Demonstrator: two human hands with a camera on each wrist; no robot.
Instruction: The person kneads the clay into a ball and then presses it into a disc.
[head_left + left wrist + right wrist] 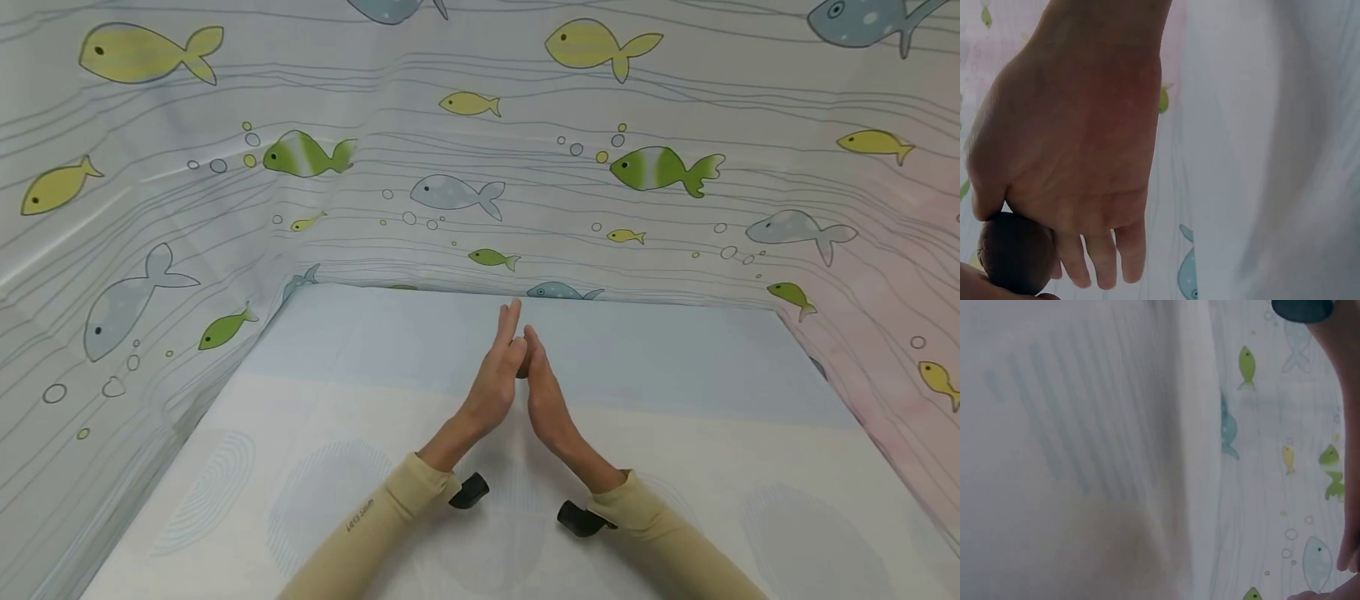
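Head view: my left hand (495,379) and right hand (546,398) stand palm to palm above the counter (675,467), fingers straight, pressing a dark ball (522,367) between them. Left wrist view shows the ball (1015,253) at the finger bases. Rolling looks mid-way; how far it has been shaped I cannot tell.

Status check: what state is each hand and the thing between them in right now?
left hand: fingers straight, palm pressed against the ball
right hand: fingers straight, palm facing the left hand, touching the ball
dark ball: squeezed between the two palms, held above the table
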